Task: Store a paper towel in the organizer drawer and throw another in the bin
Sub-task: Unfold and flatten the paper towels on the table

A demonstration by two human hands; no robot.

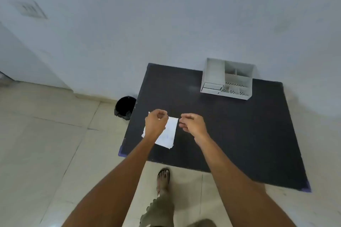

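Note:
A white paper towel [168, 132] lies flat on the left part of the black table [230, 134]. My left hand [156, 122] hovers over its left half with the fingers curled in, hiding that side; whether it touches the towel I cannot tell. My right hand [193, 125] is just to the right of the towel's top corner, fingers loosely bent and apart, holding nothing. The white organizer [227, 79] stands at the table's far right by the wall, with small drawers at its lower left. A black bin [125, 107] sits on the floor beside the table's left edge.
A pale wall runs behind the table. The floor is beige tile. My foot in a sandal [163, 177] stands at the table's near edge.

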